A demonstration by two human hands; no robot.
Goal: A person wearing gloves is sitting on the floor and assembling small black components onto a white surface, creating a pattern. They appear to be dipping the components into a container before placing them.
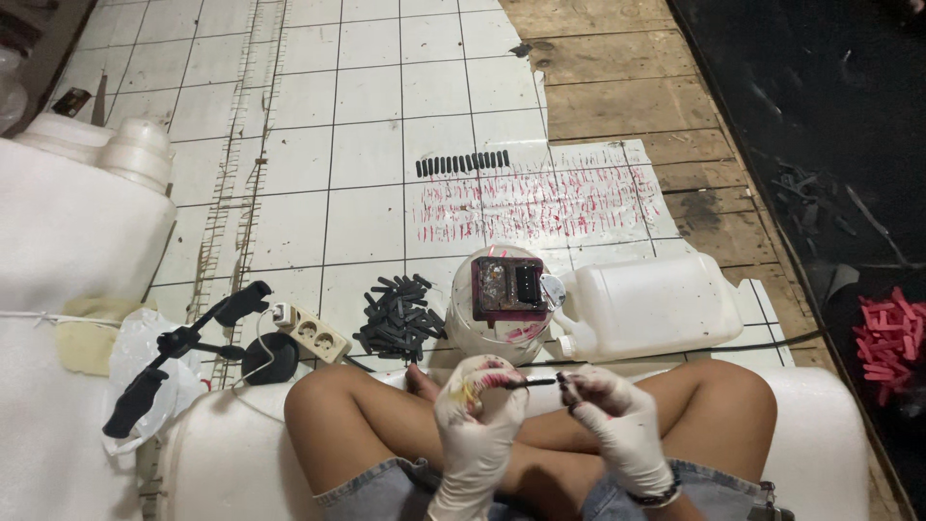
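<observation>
Both my hands wear stained white gloves and hover over my crossed legs. My left hand [479, 405] grips a thin brush [529, 382] with a pink-stained end, its tip pointing right. My right hand [606, 410] pinches a small black strip [565, 386] right at the brush tip. Ahead of my knees lies a pile of black strips [398, 319]. A white round container [487, 328] beside it carries a pink-stained ink pad [508, 287] on top. Farther out, a row of black strips [462, 163] lies above pink marks on the tile.
A white jug [648, 306] lies on its side to the right. A power strip [311, 331] and a black tripod [183, 352] sit on the left, near a plastic bag [145, 357]. Red pieces [887, 345] are heaped far right on dark flooring. A large white canister [106, 150] stands upper left.
</observation>
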